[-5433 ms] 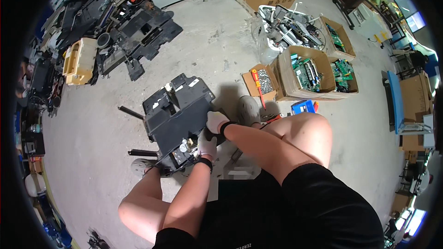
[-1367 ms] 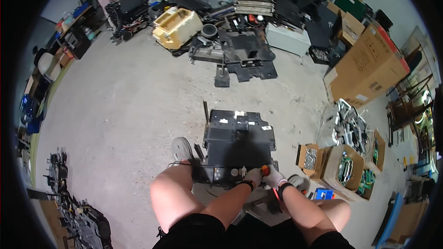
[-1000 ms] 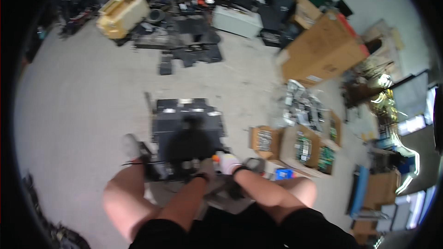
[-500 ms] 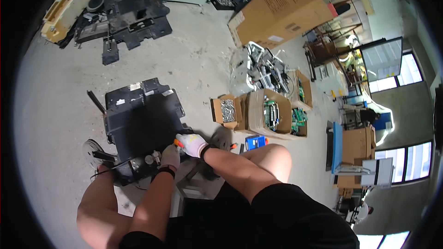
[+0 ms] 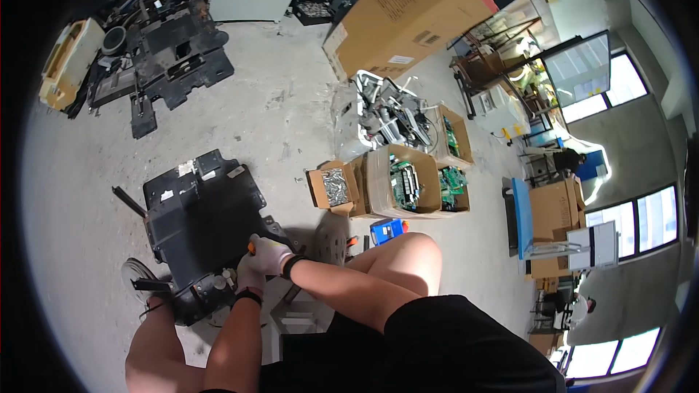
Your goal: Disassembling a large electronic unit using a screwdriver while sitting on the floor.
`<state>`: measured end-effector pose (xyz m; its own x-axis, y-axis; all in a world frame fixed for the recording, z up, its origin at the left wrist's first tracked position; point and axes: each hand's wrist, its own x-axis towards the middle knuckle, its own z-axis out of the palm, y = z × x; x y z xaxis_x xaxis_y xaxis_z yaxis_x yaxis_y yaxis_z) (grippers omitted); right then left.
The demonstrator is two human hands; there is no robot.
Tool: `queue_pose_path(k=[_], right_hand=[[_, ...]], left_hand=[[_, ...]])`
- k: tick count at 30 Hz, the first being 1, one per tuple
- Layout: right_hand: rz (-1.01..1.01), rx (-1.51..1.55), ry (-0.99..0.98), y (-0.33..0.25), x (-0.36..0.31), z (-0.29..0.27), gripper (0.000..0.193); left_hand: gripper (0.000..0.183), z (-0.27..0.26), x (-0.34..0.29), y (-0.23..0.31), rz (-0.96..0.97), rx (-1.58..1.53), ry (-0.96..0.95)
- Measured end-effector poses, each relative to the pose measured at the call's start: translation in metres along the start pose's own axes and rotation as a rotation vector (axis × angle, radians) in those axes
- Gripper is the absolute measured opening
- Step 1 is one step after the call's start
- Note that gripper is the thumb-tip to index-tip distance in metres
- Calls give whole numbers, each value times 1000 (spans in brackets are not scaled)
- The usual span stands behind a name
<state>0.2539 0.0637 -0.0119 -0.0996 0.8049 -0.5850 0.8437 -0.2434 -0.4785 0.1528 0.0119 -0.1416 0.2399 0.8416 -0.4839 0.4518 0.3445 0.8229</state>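
Observation:
A large black plastic panel (image 5: 207, 222) lies on the floor before me, between my feet. My right hand (image 5: 270, 255), in a white glove, is closed around an orange-handled tool (image 5: 252, 248) at the panel's near right edge; its working end is hidden. Just below it, my gloved left hand (image 5: 250, 278) rests at the same edge, beside small metal fittings (image 5: 228, 276). The fingers of the left hand are mostly covered by the right hand and the angle, so what they grip does not show.
Right of the panel stand a small carton of metal parts (image 5: 335, 187), a carton of green circuit boards (image 5: 378, 182) and a bin of scrap (image 5: 357, 113). A blue box (image 5: 387, 231) lies by my right knee. Dismantled black parts (image 5: 178, 54) lie far left, near a tall carton (image 5: 408, 18).
The view has shifted, so the whole scene sits further left and the panel slightly lower. Both hands stay together at the panel's edge, the right still on the orange-handled tool.

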Motion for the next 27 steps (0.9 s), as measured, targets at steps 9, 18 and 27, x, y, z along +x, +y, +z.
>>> queue_pose_path(k=[9,18,27], right_hand=[[-51,-244,18,-20,0,-1,36],[-263,-341,-69,17,22,-6,37],[-314,-366,-199,19,29,-19,41]], left_hand=[[34,21,19,-42,147,502,-28],[22,-7,-15,6,47,186,157],[24,-13,-20,14,46,209,174]])
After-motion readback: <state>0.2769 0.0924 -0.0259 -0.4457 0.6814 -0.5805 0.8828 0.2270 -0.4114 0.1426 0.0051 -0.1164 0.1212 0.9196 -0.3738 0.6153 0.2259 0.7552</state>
